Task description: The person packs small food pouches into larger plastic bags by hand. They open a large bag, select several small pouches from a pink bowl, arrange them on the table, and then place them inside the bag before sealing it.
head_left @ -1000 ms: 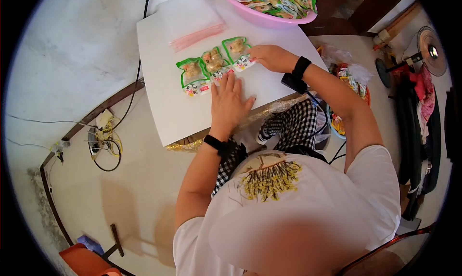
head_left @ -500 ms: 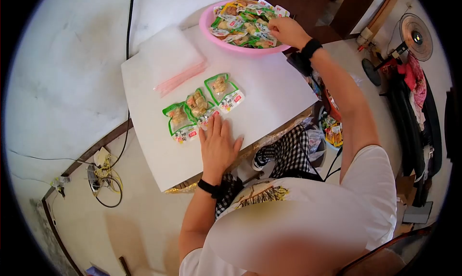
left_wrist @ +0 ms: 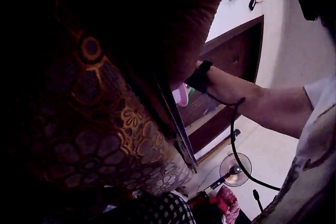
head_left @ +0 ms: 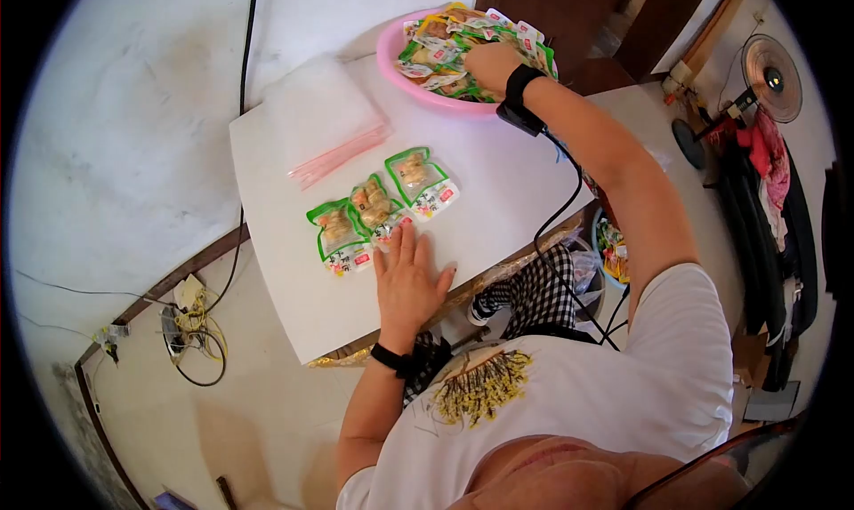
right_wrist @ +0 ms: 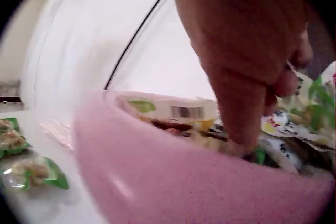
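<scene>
On the white table, three clear snack packets with green borders lie in a slanting row: a left packet (head_left: 336, 228), a middle packet (head_left: 374, 205) and a right packet (head_left: 416, 174). My left hand (head_left: 406, 283) rests flat below them, fingers spread, fingertips at the middle packet's lower edge. At the back of the table, my right hand (head_left: 491, 65) reaches down into a pink basin (head_left: 411, 88) heaped with similar packets. In the right wrist view its thumb (right_wrist: 239, 124) points down among the packets and other fingers curl; I cannot tell whether they grip one.
A stack of clear plastic bags (head_left: 316, 110) with pink edges lies left of the basin. A black cable (head_left: 569, 203) hangs from the right wrist. Beside the table on the right stands a container of colourful packets (head_left: 612, 248). A fan (head_left: 772, 79) stands farther off.
My right hand has left the rightmost packet and gone up into the basin, then shifted left within it. The left hand stays by the middle packet. The head view has tilted upward.
</scene>
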{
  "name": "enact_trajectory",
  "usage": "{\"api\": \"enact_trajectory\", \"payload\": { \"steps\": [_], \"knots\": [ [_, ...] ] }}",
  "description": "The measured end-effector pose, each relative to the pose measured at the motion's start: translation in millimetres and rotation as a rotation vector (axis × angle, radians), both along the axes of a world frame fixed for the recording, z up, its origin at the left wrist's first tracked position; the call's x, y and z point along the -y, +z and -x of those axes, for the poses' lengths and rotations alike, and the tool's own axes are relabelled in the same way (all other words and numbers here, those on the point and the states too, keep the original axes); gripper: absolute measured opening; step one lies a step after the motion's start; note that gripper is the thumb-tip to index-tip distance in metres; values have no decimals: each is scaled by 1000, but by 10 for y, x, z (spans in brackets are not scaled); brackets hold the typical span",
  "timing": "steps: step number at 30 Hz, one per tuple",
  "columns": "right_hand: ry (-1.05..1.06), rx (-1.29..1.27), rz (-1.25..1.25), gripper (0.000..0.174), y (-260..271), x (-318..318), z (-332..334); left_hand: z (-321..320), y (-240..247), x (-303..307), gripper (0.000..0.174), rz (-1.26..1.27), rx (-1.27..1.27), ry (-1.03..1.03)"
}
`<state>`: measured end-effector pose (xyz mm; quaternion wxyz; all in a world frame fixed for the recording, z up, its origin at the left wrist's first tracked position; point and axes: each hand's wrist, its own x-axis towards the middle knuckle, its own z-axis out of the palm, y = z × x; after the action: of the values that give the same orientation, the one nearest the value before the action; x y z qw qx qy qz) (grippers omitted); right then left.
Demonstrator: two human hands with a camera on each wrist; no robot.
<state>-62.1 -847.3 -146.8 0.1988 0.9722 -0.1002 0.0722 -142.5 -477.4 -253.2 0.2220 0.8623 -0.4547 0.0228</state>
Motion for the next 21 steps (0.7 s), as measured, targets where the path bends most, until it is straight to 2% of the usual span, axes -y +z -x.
{"api": "enact_trajectory", "payload": {
  "steps": [6,9,10,17,20,21],
  "knots": [
    [-123,-135,126,17,51,-135,-115,3,60,-49,58,37,11,1],
    [-114,-62,-8,20,123,42,-90,1,64,-62,57,63,4,-6],
    [-193,-24,-68,20,142,135,-88,2,52,-62,57,60,21,-4],
    [-6,152,-338,10,236,467,199,3,-17,-42,56,66,52,-13],
    [67,157,-380,8,209,451,218,11,-23,-52,56,76,58,-13],
    [23,168,-345,7,212,404,219,12,-28,-56,56,82,61,-13]
  ]
}}
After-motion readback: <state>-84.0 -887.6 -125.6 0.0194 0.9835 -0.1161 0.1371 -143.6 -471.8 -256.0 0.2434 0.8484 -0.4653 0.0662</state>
